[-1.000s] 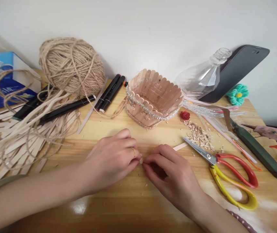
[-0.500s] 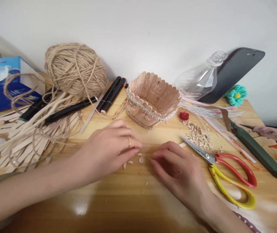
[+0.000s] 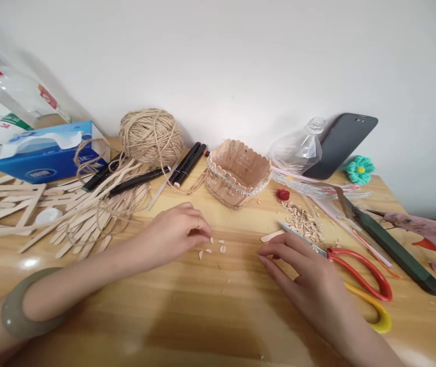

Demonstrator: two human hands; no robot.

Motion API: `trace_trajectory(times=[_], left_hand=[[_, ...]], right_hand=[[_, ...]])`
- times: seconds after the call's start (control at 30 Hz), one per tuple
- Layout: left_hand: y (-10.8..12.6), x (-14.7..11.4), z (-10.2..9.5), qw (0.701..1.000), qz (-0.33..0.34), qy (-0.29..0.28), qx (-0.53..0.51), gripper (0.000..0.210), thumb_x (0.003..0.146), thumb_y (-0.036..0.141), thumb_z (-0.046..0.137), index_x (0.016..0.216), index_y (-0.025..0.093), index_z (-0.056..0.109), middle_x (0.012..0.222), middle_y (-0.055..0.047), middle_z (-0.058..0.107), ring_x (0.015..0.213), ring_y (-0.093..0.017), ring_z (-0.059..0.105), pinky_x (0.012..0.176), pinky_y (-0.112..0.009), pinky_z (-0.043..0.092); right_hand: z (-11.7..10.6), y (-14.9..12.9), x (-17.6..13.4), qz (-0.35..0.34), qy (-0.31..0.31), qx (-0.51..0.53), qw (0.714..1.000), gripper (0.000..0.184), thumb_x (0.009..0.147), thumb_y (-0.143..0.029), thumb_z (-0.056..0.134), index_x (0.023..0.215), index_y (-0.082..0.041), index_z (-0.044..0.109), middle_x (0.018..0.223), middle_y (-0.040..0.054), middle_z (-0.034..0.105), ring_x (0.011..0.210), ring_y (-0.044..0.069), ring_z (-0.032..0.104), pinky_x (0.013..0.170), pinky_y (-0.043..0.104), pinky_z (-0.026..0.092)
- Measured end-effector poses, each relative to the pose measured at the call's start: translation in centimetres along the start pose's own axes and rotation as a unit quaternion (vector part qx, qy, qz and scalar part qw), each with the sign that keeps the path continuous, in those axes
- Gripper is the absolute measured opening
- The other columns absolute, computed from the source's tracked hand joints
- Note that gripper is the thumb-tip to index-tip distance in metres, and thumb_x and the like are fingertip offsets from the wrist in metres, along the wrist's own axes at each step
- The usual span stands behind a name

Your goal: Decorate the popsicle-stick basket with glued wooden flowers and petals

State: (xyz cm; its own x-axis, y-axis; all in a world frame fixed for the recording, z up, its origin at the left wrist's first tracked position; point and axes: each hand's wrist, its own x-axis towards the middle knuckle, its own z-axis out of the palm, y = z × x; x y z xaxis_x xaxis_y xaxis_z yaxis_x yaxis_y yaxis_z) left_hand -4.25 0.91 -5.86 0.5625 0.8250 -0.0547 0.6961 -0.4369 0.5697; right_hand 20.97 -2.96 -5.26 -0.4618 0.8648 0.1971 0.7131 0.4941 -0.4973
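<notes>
Over the table's middle, my left hand [image 3: 183, 229], wearing a ring, has curled fingers with thumb and fingertip together; anything between them is too small to make out. Right beside those fingertips lies a small half-round wood chip [image 3: 211, 240], with several similar wood pieces [image 3: 223, 248] close by. My right hand [image 3: 298, 262] hovers farther right, its fingers loosely bent, a small gap between thumb and forefinger, nothing seen in it. Just beyond its fingers are a short wooden stick [image 3: 272, 236] and the scissors [image 3: 359, 265] with red and yellow handles, partly hidden by the hand.
Behind my hands stands a craft-stick basket [image 3: 236, 173] with beaded trim. Leftward are a twine ball [image 3: 151, 135], black markers [image 3: 187, 164], craft sticks [image 3: 87, 224] and a tissue box [image 3: 49, 153]. Rightward are a red rose [image 3: 283, 194], wood scraps [image 3: 304, 221], a green-handled tool [image 3: 397, 250] and a pink glue gun [image 3: 424, 234].
My right hand has moved right, away from the wood pieces towards the scissors. My left hand has drawn back slightly, and one more chip shows by its fingertips. The view has shifted wider.
</notes>
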Motion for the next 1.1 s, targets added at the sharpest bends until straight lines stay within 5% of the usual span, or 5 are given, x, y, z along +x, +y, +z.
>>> trace_trajectory(times=[0.2,0.5,0.93,1.1], left_hand=[[0.8,0.2,0.5,0.999,-0.032,0.024,0.016,0.013,0.082,0.016,0.056,0.082,0.019,0.069,0.084,-0.001,0.072,0.087,-0.019,0.058,0.079,-0.033,0.046],[1.4,0.6,0.5,0.999,-0.019,0.025,0.037,0.012,0.078,0.017,0.058,0.077,0.02,0.069,0.078,-0.002,0.07,0.083,-0.02,0.058,0.074,-0.032,0.046],[0.6,-0.3,0.2,0.999,-0.04,0.034,-0.015,0.017,0.083,0.022,0.055,0.089,0.022,0.071,0.085,-0.003,0.07,0.084,-0.017,0.061,0.078,-0.03,0.047],[0.1,-2.0,-0.2,1.0,0.009,-0.008,-0.009,0.01,0.079,0.022,0.062,0.086,0.021,0.069,0.086,-0.001,0.071,0.09,-0.019,0.056,0.08,-0.031,0.045]], right_hand=[[0.7,-1.1,0.5,-0.02,-0.028,-0.039,0.999,0.016,0.087,-0.015,0.048,0.085,-0.019,0.063,0.082,0.005,0.06,0.071,0.017,0.059,0.062,0.029,0.048],[2.1,-2.2,5.3,0.011,-0.13,-0.078,0.988,0.014,0.08,-0.011,0.057,0.08,-0.018,0.069,0.08,0.0036,0.065,0.073,0.017,0.061,0.064,0.026,0.044],[2.2,-2.5,6.5,0.044,-0.139,-0.041,0.988,0.013,0.081,-0.015,0.057,0.079,-0.018,0.07,0.081,0.0029,0.068,0.07,0.015,0.062,0.062,0.025,0.044],[1.0,-1.2,4.6,0.038,-0.124,0.002,0.992,0.012,0.082,-0.012,0.057,0.079,-0.019,0.066,0.082,0.0018,0.066,0.072,0.015,0.061,0.064,0.025,0.046]])
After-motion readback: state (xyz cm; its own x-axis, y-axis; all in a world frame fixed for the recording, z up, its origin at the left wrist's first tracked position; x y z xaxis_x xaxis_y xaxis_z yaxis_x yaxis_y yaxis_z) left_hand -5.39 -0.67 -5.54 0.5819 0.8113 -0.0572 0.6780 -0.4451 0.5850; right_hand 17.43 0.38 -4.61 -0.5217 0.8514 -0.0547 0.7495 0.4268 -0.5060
